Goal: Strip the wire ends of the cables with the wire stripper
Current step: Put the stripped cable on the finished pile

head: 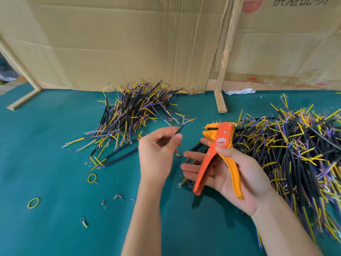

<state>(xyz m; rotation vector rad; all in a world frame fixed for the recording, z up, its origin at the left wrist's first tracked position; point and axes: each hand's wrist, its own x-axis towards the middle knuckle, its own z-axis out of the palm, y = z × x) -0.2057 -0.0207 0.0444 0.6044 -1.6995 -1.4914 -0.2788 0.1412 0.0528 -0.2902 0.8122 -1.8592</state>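
My left hand [156, 154] pinches a short black cable [181, 127] between thumb and fingertips, its coloured wire ends pointing up and to the right. My right hand [238, 174] holds the orange and yellow wire stripper [219, 154] by its handles, thumb on top, jaws pointing up and left with a gap to the cable. The stripper's handles are spread apart. A pile of black cables [136, 111] with yellow and blue wire ends lies behind my left hand. A larger pile of cables [287, 145] lies at the right, behind and under my right hand.
The green table cover [55, 209] carries two yellow rubber bands [33, 202], bits of stripped insulation [118, 197] and a loose terminal piece [84, 222]. Cardboard sheets [129, 43] on wooden battens [224, 71] wall off the back.
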